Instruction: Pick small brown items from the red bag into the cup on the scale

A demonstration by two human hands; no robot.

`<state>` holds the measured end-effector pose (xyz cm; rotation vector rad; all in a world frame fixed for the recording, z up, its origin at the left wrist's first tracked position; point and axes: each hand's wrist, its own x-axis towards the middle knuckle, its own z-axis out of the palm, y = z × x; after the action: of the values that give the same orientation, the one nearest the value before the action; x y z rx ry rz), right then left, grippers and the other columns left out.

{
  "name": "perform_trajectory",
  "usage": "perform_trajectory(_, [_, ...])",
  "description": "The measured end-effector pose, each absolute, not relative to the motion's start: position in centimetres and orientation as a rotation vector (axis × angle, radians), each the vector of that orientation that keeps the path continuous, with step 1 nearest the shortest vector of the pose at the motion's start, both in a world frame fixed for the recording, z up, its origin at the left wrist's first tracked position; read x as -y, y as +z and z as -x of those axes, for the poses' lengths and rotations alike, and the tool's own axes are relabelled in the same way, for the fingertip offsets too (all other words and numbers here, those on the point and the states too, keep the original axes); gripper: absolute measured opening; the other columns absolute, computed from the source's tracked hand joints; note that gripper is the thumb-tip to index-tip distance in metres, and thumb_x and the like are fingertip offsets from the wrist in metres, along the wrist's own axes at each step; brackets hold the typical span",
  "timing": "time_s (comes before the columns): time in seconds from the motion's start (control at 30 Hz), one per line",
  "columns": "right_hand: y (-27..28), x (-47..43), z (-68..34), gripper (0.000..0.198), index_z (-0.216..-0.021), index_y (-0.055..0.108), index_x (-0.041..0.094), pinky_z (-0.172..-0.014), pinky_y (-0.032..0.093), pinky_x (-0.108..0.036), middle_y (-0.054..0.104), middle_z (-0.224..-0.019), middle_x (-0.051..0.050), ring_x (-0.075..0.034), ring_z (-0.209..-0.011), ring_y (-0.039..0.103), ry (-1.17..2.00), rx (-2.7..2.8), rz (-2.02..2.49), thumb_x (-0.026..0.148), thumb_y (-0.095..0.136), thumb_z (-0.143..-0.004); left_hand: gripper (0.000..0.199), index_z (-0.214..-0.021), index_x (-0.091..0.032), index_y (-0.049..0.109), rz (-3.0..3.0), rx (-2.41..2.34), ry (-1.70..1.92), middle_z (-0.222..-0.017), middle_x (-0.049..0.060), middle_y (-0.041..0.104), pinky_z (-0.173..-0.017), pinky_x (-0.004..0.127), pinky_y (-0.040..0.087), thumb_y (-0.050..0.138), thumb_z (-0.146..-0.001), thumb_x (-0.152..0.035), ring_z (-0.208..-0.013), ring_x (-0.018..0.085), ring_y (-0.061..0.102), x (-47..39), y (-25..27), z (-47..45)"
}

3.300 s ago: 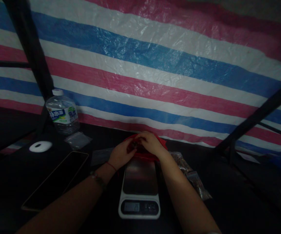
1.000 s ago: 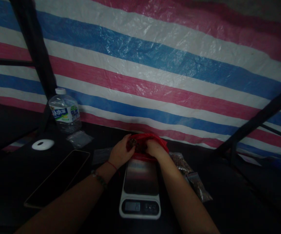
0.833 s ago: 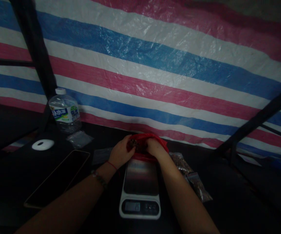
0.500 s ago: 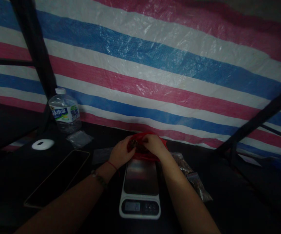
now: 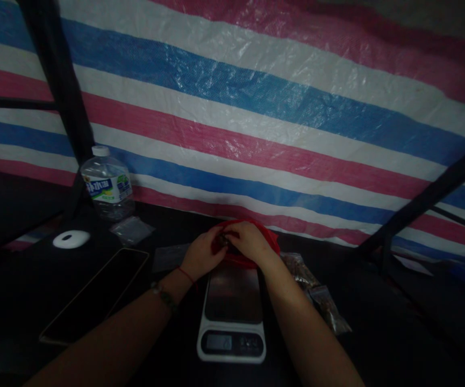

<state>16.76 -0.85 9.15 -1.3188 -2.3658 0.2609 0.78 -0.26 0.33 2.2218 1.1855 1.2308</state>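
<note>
A red plastic bag [image 5: 271, 244] lies open at the far end of a white kitchen scale [image 5: 232, 342] with a metal platform. Over the bag's mouth, my left hand [image 5: 203, 253] has its fingers curled around something small and dark. My right hand [image 5: 248, 241] comes in from the other side, its fingertips pinched together against the left hand's fingers. A small dark clump [image 5: 223, 241] shows between the two hands, too dim to name. Part of the bag is hidden behind my hands and right wrist. Nothing rests on the visible part of the platform.
Clear zip bags of brown bits [image 5: 328, 310] lie right of the scale. At left are a phone [image 5: 95, 295], a white oval object [image 5: 71, 239], a flat clear bag [image 5: 132, 230] and a large plastic bottle [image 5: 107, 188]. Striped sheeting [image 5: 256, 123] hangs behind.
My right hand has moved left out of the bag's middle, and its fingertips now meet my left hand. The left hand has barely shifted. The scale and other items stay put.
</note>
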Motion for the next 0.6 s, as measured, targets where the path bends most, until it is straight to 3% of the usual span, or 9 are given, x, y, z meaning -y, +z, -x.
perform_trajectory(0.33, [9.2, 1.2, -16.6, 0.035, -0.111, 0.066, 0.022, -0.093, 0.044, -0.026, 0.069, -0.11, -0.002, -0.014, -0.101, 0.062, 0.423, 2.22, 1.177, 0.01, 0.043, -0.088, 0.047, -0.123, -0.018, 0.049, -2.235, -1.274, 1.314, -0.118, 0.009, 0.061, -0.096, 0.038, 0.045, 0.06, -0.078, -0.029, -0.106, 0.023, 0.058, 0.1, 0.3, -0.5])
perform_trajectory(0.6, [9.7, 0.8, -17.7, 0.032, -0.111, 0.065, 0.019, -0.099, 0.042, -0.032, 0.067, -0.113, -0.005, -0.016, -0.107, 0.059, 0.31, 1.997, 1.244, 0.013, 0.045, -0.087, 0.053, -0.126, -0.018, 0.048, -2.322, -1.239, 1.311, -0.115, 0.009, 0.063, -0.092, 0.039, 0.046, 0.061, -0.077, -0.03, -0.101, 0.024, 0.059, 0.7, 1.0, -0.4])
